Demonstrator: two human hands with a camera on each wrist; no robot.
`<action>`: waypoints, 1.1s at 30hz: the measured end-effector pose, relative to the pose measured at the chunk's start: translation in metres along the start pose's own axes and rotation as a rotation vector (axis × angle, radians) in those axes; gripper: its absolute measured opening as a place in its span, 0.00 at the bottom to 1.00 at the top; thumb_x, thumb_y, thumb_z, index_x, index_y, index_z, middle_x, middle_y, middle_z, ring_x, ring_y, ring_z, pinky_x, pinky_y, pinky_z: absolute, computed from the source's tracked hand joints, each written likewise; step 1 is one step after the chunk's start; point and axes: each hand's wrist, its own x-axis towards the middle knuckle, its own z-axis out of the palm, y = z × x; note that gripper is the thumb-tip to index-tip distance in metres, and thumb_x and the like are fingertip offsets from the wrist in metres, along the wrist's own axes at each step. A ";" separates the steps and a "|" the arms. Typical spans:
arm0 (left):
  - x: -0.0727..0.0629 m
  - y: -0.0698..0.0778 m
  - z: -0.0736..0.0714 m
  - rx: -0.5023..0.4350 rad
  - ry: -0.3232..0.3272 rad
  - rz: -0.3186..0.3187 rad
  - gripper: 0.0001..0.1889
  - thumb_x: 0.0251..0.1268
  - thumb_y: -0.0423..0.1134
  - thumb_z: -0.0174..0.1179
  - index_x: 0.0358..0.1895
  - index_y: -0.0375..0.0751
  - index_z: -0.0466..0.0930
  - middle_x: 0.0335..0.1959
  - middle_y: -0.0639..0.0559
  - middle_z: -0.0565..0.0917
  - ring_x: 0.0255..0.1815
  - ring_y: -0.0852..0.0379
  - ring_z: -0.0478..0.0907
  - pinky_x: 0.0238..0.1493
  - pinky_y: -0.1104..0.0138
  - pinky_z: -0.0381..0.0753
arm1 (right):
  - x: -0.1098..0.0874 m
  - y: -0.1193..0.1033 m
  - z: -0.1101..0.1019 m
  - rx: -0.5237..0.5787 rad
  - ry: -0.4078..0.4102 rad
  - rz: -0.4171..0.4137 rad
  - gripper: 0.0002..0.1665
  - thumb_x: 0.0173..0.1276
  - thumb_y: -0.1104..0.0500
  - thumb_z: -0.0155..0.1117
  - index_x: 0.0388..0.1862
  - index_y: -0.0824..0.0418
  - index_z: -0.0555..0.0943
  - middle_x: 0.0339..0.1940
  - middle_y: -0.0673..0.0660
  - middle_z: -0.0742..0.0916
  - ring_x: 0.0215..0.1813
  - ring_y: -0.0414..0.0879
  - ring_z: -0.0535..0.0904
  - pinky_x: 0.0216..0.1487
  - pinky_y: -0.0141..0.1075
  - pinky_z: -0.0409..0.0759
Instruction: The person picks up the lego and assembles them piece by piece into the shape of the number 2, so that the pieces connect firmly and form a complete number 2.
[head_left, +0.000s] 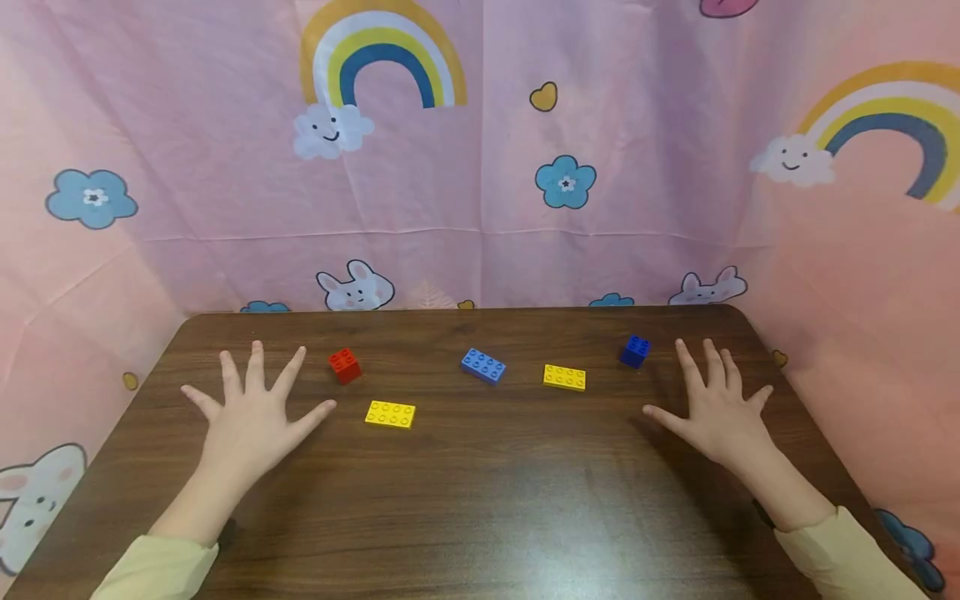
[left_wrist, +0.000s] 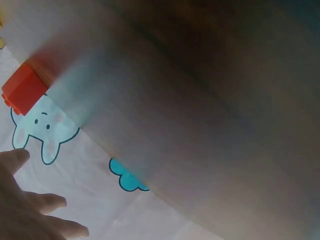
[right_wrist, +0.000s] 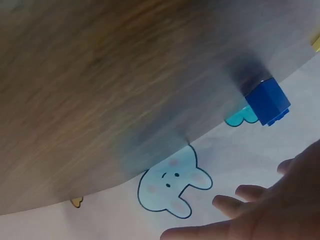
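My left hand (head_left: 251, 425) is spread wide over the left side of the table, holding nothing. Nearest to it is a red square toy brick (head_left: 345, 366), which also shows in the left wrist view as a red brick (left_wrist: 24, 89). A yellow brick (head_left: 390, 414) lies to the right of the left thumb. On the right side my right hand (head_left: 720, 417) has its fingers fanned out with nothing in them. Beside it stands a dark blue square brick (head_left: 635, 352), seen in the right wrist view as a blue brick (right_wrist: 268, 102). Between the hands lie a lighter blue brick (head_left: 483, 366) and another yellow brick (head_left: 564, 377).
The brown wooden table (head_left: 480, 500) has rounded back corners. A pink cloth (head_left: 480, 167) with rainbows, flowers and rabbits hangs behind it and along both sides. Light glares off the table's front middle.
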 end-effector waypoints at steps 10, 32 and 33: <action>0.008 0.007 0.000 -0.047 0.026 0.019 0.49 0.70 0.74 0.56 0.86 0.53 0.54 0.83 0.20 0.52 0.81 0.11 0.40 0.65 0.09 0.31 | 0.003 -0.016 -0.006 0.046 0.067 -0.051 0.67 0.69 0.26 0.66 0.91 0.50 0.40 0.86 0.76 0.52 0.81 0.83 0.51 0.63 0.93 0.48; 0.023 0.008 -0.001 -0.209 0.144 0.064 0.41 0.75 0.61 0.61 0.79 0.36 0.65 0.75 0.20 0.66 0.73 0.16 0.63 0.72 0.20 0.57 | 0.019 -0.063 -0.013 0.115 0.166 -0.204 0.57 0.73 0.39 0.71 0.88 0.59 0.53 0.84 0.76 0.60 0.83 0.76 0.55 0.77 0.80 0.55; 0.023 0.008 -0.001 -0.218 0.142 0.062 0.41 0.75 0.61 0.61 0.79 0.36 0.65 0.76 0.20 0.66 0.73 0.16 0.64 0.73 0.20 0.57 | 0.020 -0.066 -0.013 0.120 0.165 -0.210 0.57 0.73 0.39 0.71 0.88 0.59 0.53 0.84 0.75 0.60 0.83 0.76 0.55 0.78 0.79 0.55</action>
